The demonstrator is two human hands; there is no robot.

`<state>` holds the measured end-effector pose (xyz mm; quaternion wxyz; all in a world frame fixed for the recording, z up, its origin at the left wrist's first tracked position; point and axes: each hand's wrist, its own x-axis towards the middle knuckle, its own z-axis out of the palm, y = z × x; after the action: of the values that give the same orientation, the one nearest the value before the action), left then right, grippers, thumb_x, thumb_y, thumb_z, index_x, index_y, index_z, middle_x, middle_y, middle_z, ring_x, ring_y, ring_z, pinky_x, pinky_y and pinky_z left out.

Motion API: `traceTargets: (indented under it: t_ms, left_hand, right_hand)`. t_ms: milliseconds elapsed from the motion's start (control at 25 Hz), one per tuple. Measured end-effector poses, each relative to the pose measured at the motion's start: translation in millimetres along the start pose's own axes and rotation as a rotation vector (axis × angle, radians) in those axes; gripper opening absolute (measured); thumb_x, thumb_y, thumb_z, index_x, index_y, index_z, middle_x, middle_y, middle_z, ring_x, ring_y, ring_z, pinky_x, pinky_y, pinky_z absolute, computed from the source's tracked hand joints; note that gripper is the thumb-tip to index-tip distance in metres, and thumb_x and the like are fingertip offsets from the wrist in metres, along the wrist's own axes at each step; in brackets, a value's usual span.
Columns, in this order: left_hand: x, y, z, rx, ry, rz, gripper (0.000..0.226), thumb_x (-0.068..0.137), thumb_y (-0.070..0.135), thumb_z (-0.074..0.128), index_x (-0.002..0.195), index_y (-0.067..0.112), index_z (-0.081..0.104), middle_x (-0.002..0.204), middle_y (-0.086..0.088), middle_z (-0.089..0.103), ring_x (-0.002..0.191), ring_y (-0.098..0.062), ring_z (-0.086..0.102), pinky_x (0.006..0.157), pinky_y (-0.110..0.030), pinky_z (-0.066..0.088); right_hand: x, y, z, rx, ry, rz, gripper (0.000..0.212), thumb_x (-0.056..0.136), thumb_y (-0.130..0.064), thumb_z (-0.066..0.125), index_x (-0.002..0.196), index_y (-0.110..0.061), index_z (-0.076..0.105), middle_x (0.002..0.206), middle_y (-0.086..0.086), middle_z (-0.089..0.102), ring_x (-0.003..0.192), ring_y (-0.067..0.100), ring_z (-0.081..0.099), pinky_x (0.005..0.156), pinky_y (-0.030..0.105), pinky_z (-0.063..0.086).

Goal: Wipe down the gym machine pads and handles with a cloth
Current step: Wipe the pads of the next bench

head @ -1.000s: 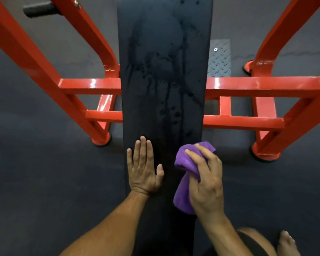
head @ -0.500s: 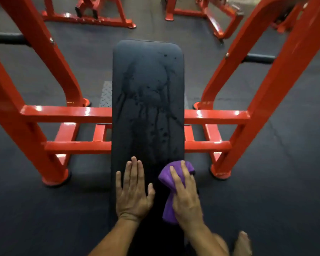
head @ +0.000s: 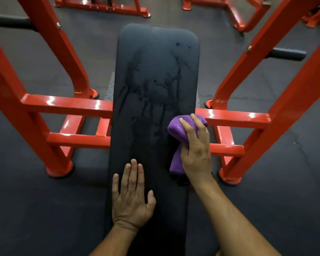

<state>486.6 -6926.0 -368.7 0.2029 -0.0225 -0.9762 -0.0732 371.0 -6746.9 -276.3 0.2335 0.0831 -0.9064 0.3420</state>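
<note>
Head view is showing a long black bench pad (head: 155,89) running away from the person, framed on both sides by the machine's red steel frame (head: 67,106). Dark wet streaks and droplets are lying across the pad's middle, and they are thinning toward its far end. The right hand (head: 195,150) is gripping a bunched purple cloth (head: 175,126), fingers curled over the wad and pressing it onto the pad at its right edge, just beside the red crossbar. The left hand (head: 131,198) is lying flat on the near part of the pad, fingers straight and together, holding nothing.

To do this step well, I judge the cloth should be travelling in long overlapping strokes up through the streaked zone to the far rounded end, with steady downward pressure, while the flat hand is steadying the body. Turning the cloth to a drier face would help avoid smearing. The black handles (head: 286,54) sticking out from the uprights look untouched by the cloth for now.

No containers are appearing anywhere in view; no spray bottle or bucket is visible.
</note>
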Motion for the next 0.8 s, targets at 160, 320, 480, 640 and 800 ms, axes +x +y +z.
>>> traceTargets:
  t_ms: [160, 320, 480, 640, 800]
  left_hand:
    - [2, 1, -19, -0.034, -0.063, -0.011, 0.084, 0.086, 0.042, 0.044, 0.159, 0.004, 0.029, 0.169, -0.013, 0.024, 0.157, -0.024, 0.019, 0.126, -0.052, 0.015]
    - [53, -8, -45, -0.119, -0.022, 0.108, 0.073, 0.091, 0.040, 0.047, 0.156, 0.007, 0.039, 0.167, -0.008, 0.030, 0.152, -0.024, 0.033, 0.124, -0.047, 0.021]
    - [111, -11, -38, -0.072, -0.020, 0.163, 0.076, 0.094, 0.043, 0.042, 0.162, 0.013, 0.029, 0.171, -0.009, 0.018, 0.159, -0.024, 0.016, 0.127, -0.055, 0.014]
    - [104, -14, -25, -0.055, 0.026, 0.196, 0.078, 0.090, 0.041, 0.044, 0.161, 0.014, 0.031, 0.171, -0.011, 0.018, 0.158, -0.027, 0.018, 0.126, -0.058, 0.014]
    - [107, -15, -23, -0.058, 0.046, 0.202, 0.078, 0.089, 0.041, 0.045, 0.161, 0.014, 0.032, 0.171, -0.012, 0.019, 0.158, -0.028, 0.018, 0.125, -0.059, 0.015]
  right_hand:
    - [-76, 0, -5, -0.061, -0.064, 0.090, 0.074, 0.083, 0.003, 0.061, 0.150, -0.026, 0.047, 0.160, 0.005, 0.031, 0.142, 0.032, 0.036, 0.121, 0.030, 0.024]
    - [-137, -17, -7, -0.016, -0.103, 0.232, 0.085, 0.076, -0.001, 0.056, 0.150, -0.038, 0.037, 0.159, -0.002, 0.031, 0.141, 0.020, 0.035, 0.119, 0.020, 0.019]
    - [-77, -13, 2, 0.312, 0.107, 0.438, 0.055, 0.083, 0.002, 0.055, 0.133, -0.021, 0.057, 0.134, -0.001, 0.057, 0.128, 0.011, 0.052, 0.111, 0.024, 0.037]
    - [29, 12, 2, 0.518, 0.156, 0.649, 0.034, 0.093, -0.008, 0.053, 0.123, -0.019, 0.060, 0.115, -0.001, 0.066, 0.109, 0.015, 0.059, 0.095, 0.030, 0.045]
    - [95, 33, 3, 0.624, 0.078, 0.662, 0.044, 0.099, -0.004, 0.054, 0.142, -0.013, 0.053, 0.131, 0.001, 0.063, 0.120, 0.013, 0.057, 0.104, 0.028, 0.044]
